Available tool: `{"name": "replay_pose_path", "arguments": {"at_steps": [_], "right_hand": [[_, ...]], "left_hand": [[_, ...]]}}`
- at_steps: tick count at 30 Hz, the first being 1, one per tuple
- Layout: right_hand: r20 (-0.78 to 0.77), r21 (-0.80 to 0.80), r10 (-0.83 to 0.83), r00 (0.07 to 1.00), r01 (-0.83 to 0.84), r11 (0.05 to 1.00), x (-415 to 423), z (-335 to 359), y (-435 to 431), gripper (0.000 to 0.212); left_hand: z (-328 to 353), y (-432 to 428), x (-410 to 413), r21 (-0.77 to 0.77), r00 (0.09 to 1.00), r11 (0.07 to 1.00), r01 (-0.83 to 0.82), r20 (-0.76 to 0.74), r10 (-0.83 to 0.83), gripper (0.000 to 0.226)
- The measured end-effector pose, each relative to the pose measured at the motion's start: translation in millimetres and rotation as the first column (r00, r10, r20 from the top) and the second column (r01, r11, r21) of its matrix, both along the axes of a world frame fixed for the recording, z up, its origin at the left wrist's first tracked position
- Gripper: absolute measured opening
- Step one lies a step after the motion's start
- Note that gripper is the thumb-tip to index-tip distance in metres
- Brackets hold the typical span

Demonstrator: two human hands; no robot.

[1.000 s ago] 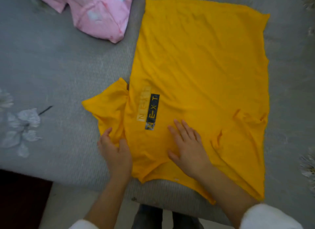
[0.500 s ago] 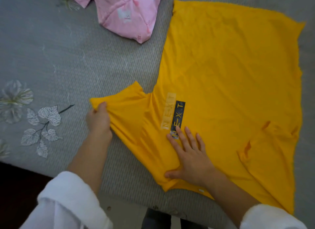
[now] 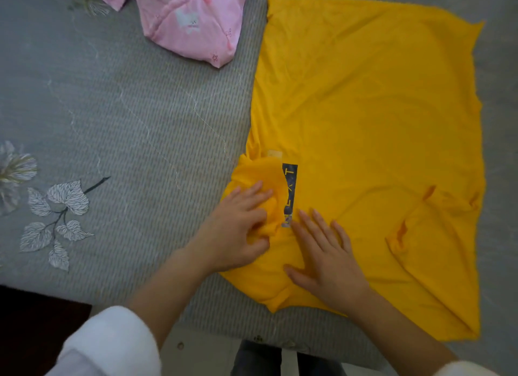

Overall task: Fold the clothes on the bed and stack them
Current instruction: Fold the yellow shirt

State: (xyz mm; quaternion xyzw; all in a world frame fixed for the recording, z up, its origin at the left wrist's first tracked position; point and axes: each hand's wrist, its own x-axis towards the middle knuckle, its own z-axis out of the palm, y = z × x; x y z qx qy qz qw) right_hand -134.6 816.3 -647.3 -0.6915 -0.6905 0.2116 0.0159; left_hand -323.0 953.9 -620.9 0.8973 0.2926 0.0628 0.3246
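A yellow T-shirt [image 3: 378, 117] lies spread on the grey bed, with a dark printed label [image 3: 290, 190] near its left side. The shirt's left sleeve [image 3: 260, 176] is folded inward over the body, partly covering the print. My left hand [image 3: 238, 230] rests on that folded sleeve, thumb and fingers pinching the fabric. My right hand [image 3: 325, 252] lies flat with fingers spread on the shirt just right of the label. The right sleeve [image 3: 414, 224] is folded in and bunched on the body.
A pink printed garment [image 3: 193, 19] lies crumpled at the top left of the grey bedspread [image 3: 126, 129], which has a leaf pattern [image 3: 56, 216] at the left. The bed's near edge runs along the bottom, with dark floor [image 3: 36, 328] beyond it.
My left hand has carried the left sleeve from its outstretched position rightward onto the shirt body, over part of the print. My right hand has stayed pressed on the shirt.
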Motion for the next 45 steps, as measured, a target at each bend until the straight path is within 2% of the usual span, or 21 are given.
{"name": "replay_pose_path", "arguments": {"at_steps": [2,4,6,8,10,14,18,23,25,26,27,29,30,31,32,34,36,38,39,42,45], "right_hand": [[0.018,0.038,-0.096,0.995,0.095,0.995,12.2,6.7,-12.6,0.074],[0.061,0.005,-0.174,0.983,0.174,0.985,27.7,9.4,-25.8,0.073],[0.095,-0.059,-0.177,0.980,0.183,0.981,43.9,7.8,-40.0,0.072],[0.083,-0.090,-0.124,0.989,0.131,0.987,58.2,7.6,-53.4,0.071],[0.069,-0.046,-0.113,0.991,0.116,0.992,72.2,15.0,-64.4,0.069],[0.075,0.019,-0.094,0.993,0.093,0.995,104.1,33.1,-102.3,0.071],[0.132,-0.048,0.021,0.991,-0.014,0.999,129.0,36.6,-155.5,0.074],[0.251,-0.164,0.052,0.967,-0.011,0.986,134.3,23.7,-163.1,0.109],[0.234,-0.159,0.042,0.971,-0.004,0.987,133.7,16.6,-150.7,0.124],[0.224,-0.154,0.015,0.975,0.020,0.988,133.4,15.0,-144.1,0.123],[0.218,-0.123,-0.019,0.976,0.047,0.991,133.5,11.5,-139.1,0.114],[0.234,-0.017,-0.070,0.970,0.076,0.997,132.5,12.6,-128.0,0.070],[0.211,0.012,-0.122,0.970,0.122,0.992,132.6,16.2,-122.4,0.054],[0.181,0.015,-0.184,0.966,0.185,0.983,133.4,21.5,-117.4,0.047],[0.161,-0.045,-0.233,0.959,0.243,0.969,135.1,26.6,-115.1,0.046],[0.136,-0.253,-0.293,0.946,0.319,0.913,141.2,38.8,-118.3,0.043],[0.063,-0.346,-0.321,0.945,0.322,0.881,146.2,52.4,-127.9,0.037],[-0.054,-0.432,-0.339,0.939,0.284,0.856,152.3,63.4,-144.5,0.027],[-0.116,-0.503,-0.341,0.933,0.241,0.830,155.1,67.2,-153.5,0.029],[-0.216,-0.687,-0.407,0.888,0.158,0.710,159.8,78.1,-174.0,0.047],[-0.282,-0.754,-0.443,0.851,0.089,0.651,169.8,85.1,-174.7,0.044]], "left_hand": [[-13.1,-7.0,-6.7,0.032,0.982,0.994,0.102,-0.160,-0.096,0.034],[-22.5,-11.5,-14.2,0.078,0.972,0.991,0.106,-0.219,-0.087,0.058],[-31.9,-12.0,-20.7,0.113,0.943,0.985,0.129,-0.323,-0.086,0.073],[-35.7,-13.3,-24.9,0.133,0.910,0.978,0.159,-0.404,-0.093,0.076],[-28.6,-19.4,-23.1,0.144,0.903,0.973,0.182,-0.415,-0.107,0.077],[-13.5,-51.3,-32.0,0.140,0.913,0.946,0.293,-0.335,-0.234,0.086],[-9.9,-82.9,-42.4,0.130,0.837,0.903,0.409,-0.447,-0.315,0.100],[-12.8,-90.6,-13.6,0.224,0.786,0.889,0.399,-0.583,-0.206,0.118],[-15.0,-89.4,-1.0,0.222,0.764,0.886,0.407,-0.614,-0.197,0.130],[-17.6,-87.7,2.4,0.228,0.760,0.885,0.406,-0.622,-0.189,0.130],[-15.9,-85.4,6.5,0.221,0.757,0.891,0.396,-0.628,-0.181,0.128],[-6.7,-83.7,17.3,0.224,0.770,0.907,0.357,-0.620,-0.150,0.117],[-2.2,-84.0,22.9,0.259,0.785,0.909,0.325,-0.610,-0.107,0.103],[5.6,-84.5,29.6,0.242,0.770,0.923,0.300,-0.632,-0.084,0.084],[12.4,-85.6,33.1,0.182,0.722,0.943,0.279,-0.687,-0.081,0.068],[23.9,-90.8,38.0,0.133,0.677,0.966,0.220,-0.734,-0.053,0.054],[35.9,-99.9,36.3,0.100,0.668,0.981,0.168,-0.743,-0.039,0.046],[42.7,-112.6,30.7,-0.044,0.665,0.996,0.084,-0.742,-0.089,0.039],[48.8,-120.3,27.5,-0.144,0.672,0.989,0.029,-0.730,-0.126,0.037],[60.4,-136.2,19.8,-0.437,0.667,0.894,-0.093,-0.694,-0.270,0.037],[68.2,-128.2,21.5,-0.571,0.687,0.807,-0.151,-0.647,-0.329,0.035]]}}
